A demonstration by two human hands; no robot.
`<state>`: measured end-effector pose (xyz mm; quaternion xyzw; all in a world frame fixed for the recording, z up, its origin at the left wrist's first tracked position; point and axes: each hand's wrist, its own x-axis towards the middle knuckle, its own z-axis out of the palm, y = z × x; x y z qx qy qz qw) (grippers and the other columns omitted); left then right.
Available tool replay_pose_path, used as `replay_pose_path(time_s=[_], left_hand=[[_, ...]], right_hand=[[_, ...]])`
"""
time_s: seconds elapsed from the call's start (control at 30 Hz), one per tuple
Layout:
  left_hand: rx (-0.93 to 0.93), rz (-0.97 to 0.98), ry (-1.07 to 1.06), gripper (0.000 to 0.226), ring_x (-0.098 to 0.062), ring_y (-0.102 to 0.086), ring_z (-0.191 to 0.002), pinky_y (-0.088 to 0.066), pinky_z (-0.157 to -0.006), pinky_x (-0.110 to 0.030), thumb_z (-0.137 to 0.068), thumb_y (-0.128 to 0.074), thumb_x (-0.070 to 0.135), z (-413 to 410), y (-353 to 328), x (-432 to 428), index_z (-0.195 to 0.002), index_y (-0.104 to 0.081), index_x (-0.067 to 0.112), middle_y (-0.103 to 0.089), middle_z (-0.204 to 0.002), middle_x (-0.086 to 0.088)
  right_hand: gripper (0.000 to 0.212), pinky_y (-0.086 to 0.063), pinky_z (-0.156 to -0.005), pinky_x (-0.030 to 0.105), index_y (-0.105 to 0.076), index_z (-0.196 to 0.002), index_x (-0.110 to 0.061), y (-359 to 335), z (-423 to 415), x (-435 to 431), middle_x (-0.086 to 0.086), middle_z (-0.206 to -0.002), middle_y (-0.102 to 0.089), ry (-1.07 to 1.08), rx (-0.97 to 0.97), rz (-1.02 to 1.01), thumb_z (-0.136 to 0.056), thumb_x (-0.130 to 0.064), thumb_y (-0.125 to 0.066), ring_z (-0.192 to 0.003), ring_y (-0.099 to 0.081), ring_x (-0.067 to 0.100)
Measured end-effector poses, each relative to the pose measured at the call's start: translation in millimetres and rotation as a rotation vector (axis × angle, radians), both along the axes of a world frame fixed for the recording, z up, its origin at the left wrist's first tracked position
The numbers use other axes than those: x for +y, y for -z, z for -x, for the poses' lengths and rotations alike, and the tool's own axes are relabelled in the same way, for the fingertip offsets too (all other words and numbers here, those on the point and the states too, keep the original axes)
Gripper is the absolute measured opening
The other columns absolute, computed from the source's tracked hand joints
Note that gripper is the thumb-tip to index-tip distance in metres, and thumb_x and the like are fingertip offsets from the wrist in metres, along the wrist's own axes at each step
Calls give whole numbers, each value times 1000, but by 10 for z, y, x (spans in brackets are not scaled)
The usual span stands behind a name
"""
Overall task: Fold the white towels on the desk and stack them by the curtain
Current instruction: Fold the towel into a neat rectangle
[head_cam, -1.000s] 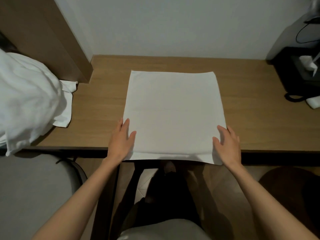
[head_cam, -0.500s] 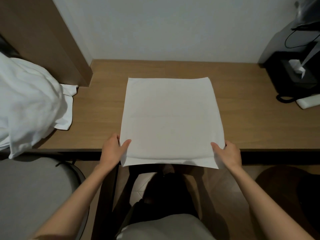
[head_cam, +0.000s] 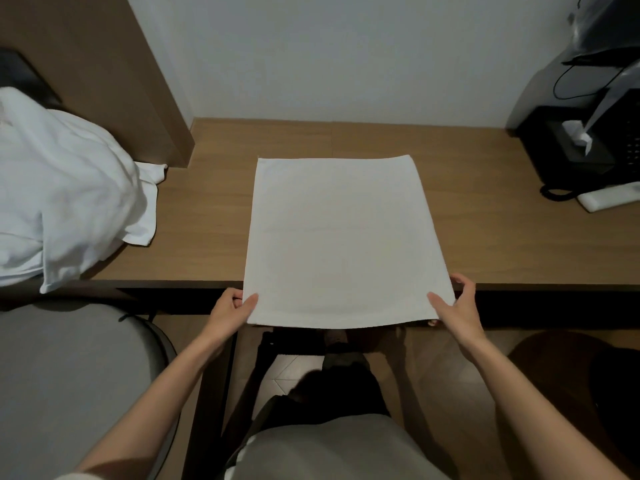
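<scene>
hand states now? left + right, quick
Left hand: pinches the near-left corner of the white towel.
Right hand: pinches the towel's near-right corner.

Dim, flat indoor light, colours muted.
Edges of the frame bow wide-angle; heavy shadow under the desk point(head_cam: 207, 220), lower centre; everything slightly soft.

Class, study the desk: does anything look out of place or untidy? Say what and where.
The crumpled white heap at the desk's left end droops over the front edge. The flat towel lies square, but its near edge overhangs the desk, pinched at its corners by the left hand and right hand.
</scene>
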<state>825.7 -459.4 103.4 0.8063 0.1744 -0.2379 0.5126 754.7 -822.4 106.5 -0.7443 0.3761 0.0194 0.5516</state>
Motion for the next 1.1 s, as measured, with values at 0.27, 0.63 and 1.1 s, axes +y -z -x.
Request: replay_pose_path(time_s=[0.27, 0.63, 1.1], left_hand=[[36, 365, -207, 12, -15, -51, -55, -58, -55, -27, -97, -52, 14, -76, -246, 94, -108, -49, 13, -56, -91, -11], [38, 795, -358, 28, -21, -70, -86, -56, -80, -31, -97, -34, -8, -756, -804, -25, -111, -58, -2, -68, -98, -18], [-356, -213, -20, 32, -16, -52, -92, -46, -78, -33, -94, -50, 44, -1667, -506, -422, -107, -55, 15, -53, -103, 1]], right_hand=[[20, -43, -39, 18, -64, -110, -11, -108, 52, 9, 6, -88, -64, 208, -192, -159, -92, -18, -62, -55, -49, 14], [21, -54, -77, 24, -66, -111, -17, -749, -556, -78, -6, -102, -72, 195, -375, -509, -92, -16, -57, -89, -65, 8], [9, -43, -73, 27, -51, -94, -26, -557, -1451, -306, -8, -99, -54, -44, -340, 271, -92, -32, -58, -90, -53, 11]])
